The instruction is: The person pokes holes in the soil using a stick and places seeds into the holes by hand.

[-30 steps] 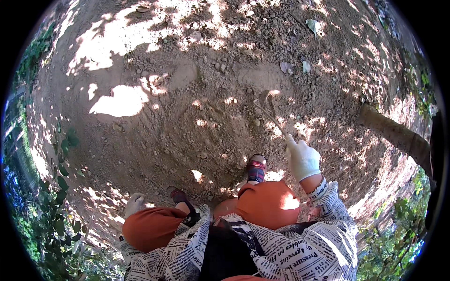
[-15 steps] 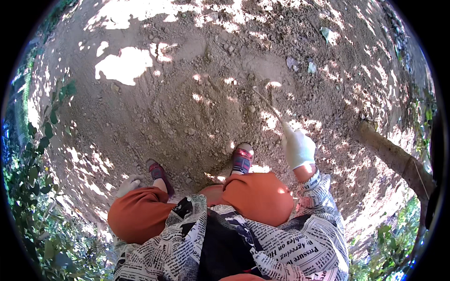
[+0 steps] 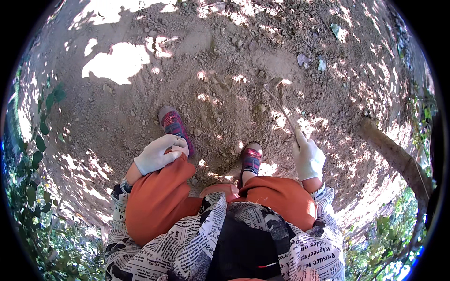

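I see the right hand (image 3: pixel 309 157) wrapped around a stick (image 3: pixel 283 111), which slants forward and leftward from it over the soil (image 3: pixel 225 117). On my feed, the left hand (image 3: pixel 159 153) curls at the trouser leg (image 3: pixel 157 206), just behind a shoe (image 3: pixel 174 124); I cannot tell whether it pinches anything.

The ground (image 3: pixel 93 122) is all rough, crumbly dirt, dead matt. The hands (image 3: pixel 309 160) are in matt, knit-looking cloth, the trousers (image 3: pixel 157 206) smooth matt cloth too. That thin tool (image 3: pixel 281 108) looks dull, wood or metal, hard to tell. The branch (image 3: pixel 393 152) near the ground's right edge is roughish wood.
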A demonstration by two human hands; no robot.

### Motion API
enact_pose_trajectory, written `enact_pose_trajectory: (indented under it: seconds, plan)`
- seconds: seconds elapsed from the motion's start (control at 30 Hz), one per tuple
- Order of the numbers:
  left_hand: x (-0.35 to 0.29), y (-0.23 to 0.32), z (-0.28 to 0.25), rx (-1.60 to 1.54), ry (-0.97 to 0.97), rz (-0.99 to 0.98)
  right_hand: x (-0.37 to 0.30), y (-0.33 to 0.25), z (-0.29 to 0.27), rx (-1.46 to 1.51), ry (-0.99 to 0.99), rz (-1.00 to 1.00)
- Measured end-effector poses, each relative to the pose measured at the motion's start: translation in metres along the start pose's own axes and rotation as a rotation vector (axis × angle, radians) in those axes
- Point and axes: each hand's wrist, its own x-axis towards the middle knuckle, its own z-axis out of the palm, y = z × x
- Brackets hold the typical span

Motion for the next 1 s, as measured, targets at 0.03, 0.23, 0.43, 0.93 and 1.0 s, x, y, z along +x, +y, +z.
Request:
enact_pose_trajectory:
  seconds: [0.03, 0.23, 0.43, 0.93, 1.0]
  plan:
    - [0.006, -0.004, 0.001, 0.029, 0.032, 0.061, -0.003, -0.003, 0.001, 0.058, 0.02, 0.016]
    - [0.019, -0.032, 0.008, -0.135, -0.107, 0.007, -0.013, -0.002, 0.029, 0.133, 0.043, 0.01]
    - [0.007, -0.037, 0.009, -0.121, -0.124, 0.122, -0.03, -0.007, 0.017, 0.167, 0.029, -0.015]
    - [0.012, -0.03, 0.005, -0.042, 0.082, -0.171, 0.178, -0.017, 0.059, 0.623, 0.217, -0.057]
    - [0.013, -0.032, 0.001, -0.017, 0.087, -0.279, 0.197, 0.004, 0.071, 0.415, 0.139, -0.12]
